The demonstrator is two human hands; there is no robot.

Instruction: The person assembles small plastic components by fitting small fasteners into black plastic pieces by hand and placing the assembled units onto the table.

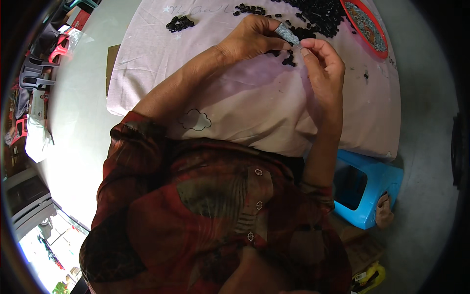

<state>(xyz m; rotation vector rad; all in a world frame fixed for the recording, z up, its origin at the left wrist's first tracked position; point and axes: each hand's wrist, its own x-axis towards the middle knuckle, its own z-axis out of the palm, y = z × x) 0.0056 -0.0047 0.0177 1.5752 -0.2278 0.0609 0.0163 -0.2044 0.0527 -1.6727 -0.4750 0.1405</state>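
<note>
Soft daylight, fisheye-bent rim — perhaps slight blur

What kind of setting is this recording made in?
Probably an informal home or small-workshop piecework spot. A low table draped in a pale pink cloth holds a pile of small black parts and a red tray, with a blue plastic stool on the bare floor and stacked plastic chairs nearby.
</note>
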